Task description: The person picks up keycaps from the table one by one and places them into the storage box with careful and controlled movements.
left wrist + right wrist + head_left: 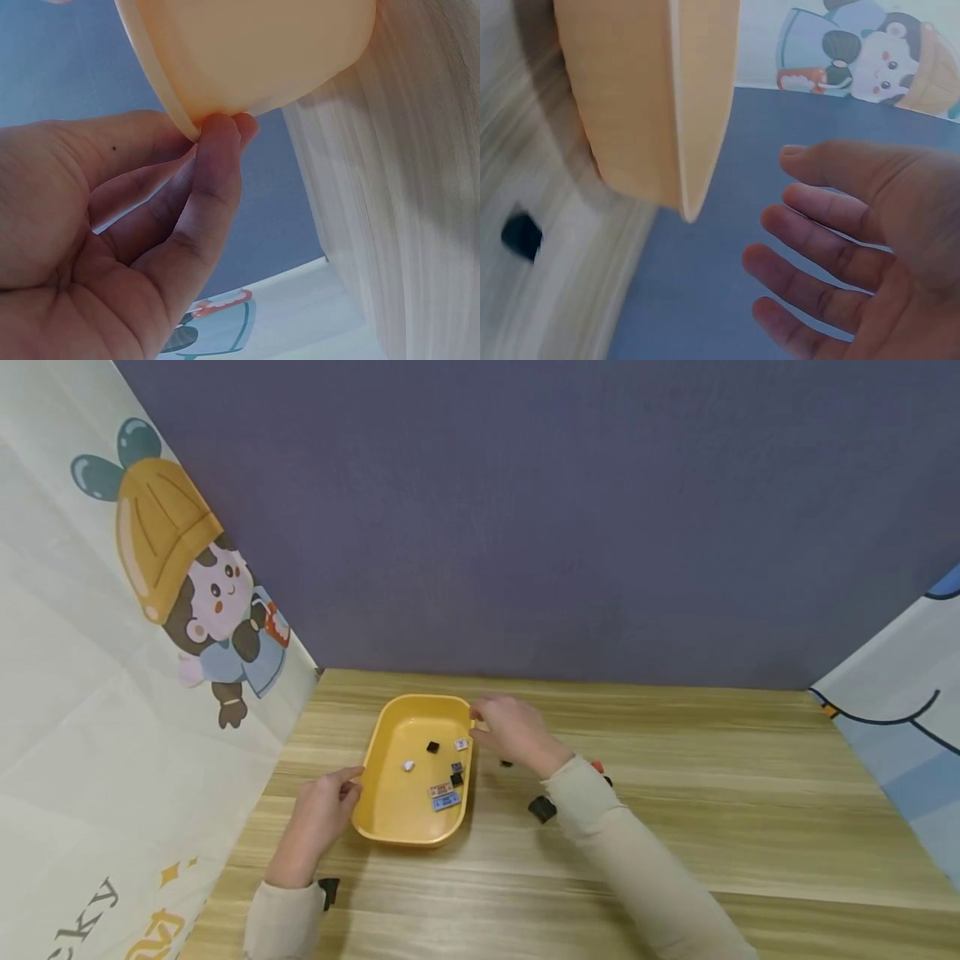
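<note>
A yellow rectangular tray point(397, 814) with rounded corners is on the wooden table. My left hand point(318, 814) pinches its left rim between thumb and fingers; the left wrist view shows the thumb against the tray's outer wall point(255, 52). By the far right rim hovers my right hand point(513, 727), fingers spread and slightly bent, apart from the tray wall in the right wrist view. Inside the tray lie a white lump point(408, 766), a black piece point(432, 747), a white tile point(461, 744), a blue printed strip point(446, 802) and an orange printed strip point(441, 790).
Right of the tray, a black piece point(542, 809) lies on the table point(750, 827), with a red bit point(597, 767) partly behind my right sleeve. Another black piece point(328, 892) is beside my left cuff. A dark blue wall point(525, 527) borders the table's back.
</note>
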